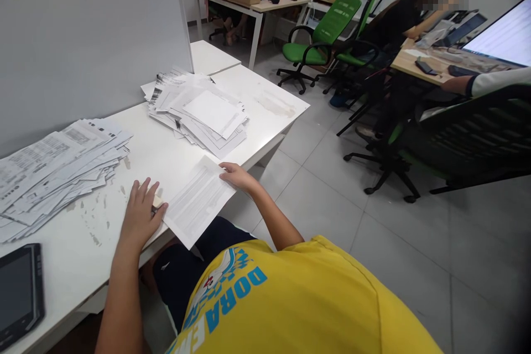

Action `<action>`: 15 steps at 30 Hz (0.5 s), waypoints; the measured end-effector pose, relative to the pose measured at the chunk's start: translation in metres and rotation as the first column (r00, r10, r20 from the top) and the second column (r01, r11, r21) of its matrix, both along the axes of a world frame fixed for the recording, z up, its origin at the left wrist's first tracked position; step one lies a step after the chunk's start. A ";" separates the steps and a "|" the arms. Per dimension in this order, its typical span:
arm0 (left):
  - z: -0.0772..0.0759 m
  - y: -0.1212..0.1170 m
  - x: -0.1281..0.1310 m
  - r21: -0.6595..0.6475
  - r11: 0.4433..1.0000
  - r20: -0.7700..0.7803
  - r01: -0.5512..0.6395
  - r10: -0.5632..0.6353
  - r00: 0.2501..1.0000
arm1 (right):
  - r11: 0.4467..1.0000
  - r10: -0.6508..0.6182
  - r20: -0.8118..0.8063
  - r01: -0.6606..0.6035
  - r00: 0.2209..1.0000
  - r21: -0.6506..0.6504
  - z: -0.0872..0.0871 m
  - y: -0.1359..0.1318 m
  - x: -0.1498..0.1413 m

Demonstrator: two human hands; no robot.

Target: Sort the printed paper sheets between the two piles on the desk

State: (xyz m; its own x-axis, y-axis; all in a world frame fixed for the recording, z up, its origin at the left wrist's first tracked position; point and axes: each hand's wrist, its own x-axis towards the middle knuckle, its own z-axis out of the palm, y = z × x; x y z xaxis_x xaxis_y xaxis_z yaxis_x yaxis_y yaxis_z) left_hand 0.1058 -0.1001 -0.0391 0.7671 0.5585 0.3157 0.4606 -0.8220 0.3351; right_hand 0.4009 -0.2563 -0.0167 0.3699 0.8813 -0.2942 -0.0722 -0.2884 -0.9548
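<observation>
My right hand (238,177) grips the right edge of a printed sheet of paper (199,199) between thumb and fingers. The sheet lies tilted, partly over the table's front edge. To its left, my left hand (141,213) rests low over the white table (136,177) with fingers apart, its thumb close to the sheet's left corner. A small beige object (157,201) with a dark part shows between that thumb and forefinger; its kind is unclear, and the palm hides part of it.
One loose paper stack (53,171) lies left, another (203,110) beyond the sheet. A dark rugged tablet (20,293) sits at the near left. A grey partition (91,27) borders the table. Green chairs (327,33) and other people at a desk (415,66) are to the right.
</observation>
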 end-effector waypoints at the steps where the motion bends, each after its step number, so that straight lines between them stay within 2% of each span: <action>1: 0.000 0.000 0.000 0.002 1.000 0.001 0.001 -0.001 1.000 | 1.000 -0.001 0.003 0.001 1.000 0.000 0.000 0.000 0.000; 15: -0.001 -0.001 0.000 0.067 0.997 -0.019 0.030 -0.029 0.999 | 1.000 0.013 -0.033 -0.013 0.999 -0.001 0.005 -0.002 0.000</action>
